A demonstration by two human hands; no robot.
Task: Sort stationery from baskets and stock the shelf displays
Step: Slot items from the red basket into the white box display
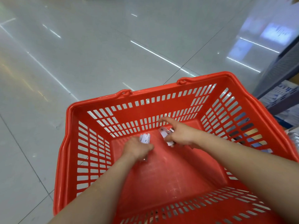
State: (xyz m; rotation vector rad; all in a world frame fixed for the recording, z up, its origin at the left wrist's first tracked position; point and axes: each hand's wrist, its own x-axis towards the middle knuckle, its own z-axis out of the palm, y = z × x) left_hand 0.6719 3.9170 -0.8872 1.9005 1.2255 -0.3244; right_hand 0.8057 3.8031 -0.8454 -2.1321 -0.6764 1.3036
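Note:
A red plastic shopping basket (90, 151) with slotted walls fills the lower middle of the head view. Both my arms reach down to its floor. My left hand (136, 148) grips a small bundle of white stationery packs (145, 138) near the floor's far side. My right hand (179, 132) holds another bundle of small white packs (165, 133), with its index finger stretched out toward the far wall. The packs are blurred and partly hidden by my fingers.
The basket stands on a glossy grey tiled floor (97, 54). A blue-grey shelf unit (281, 68) with blue and white packaged goods (279, 96) stands at the right edge. The basket's red handles (186, 81) lie folded down on the far rim.

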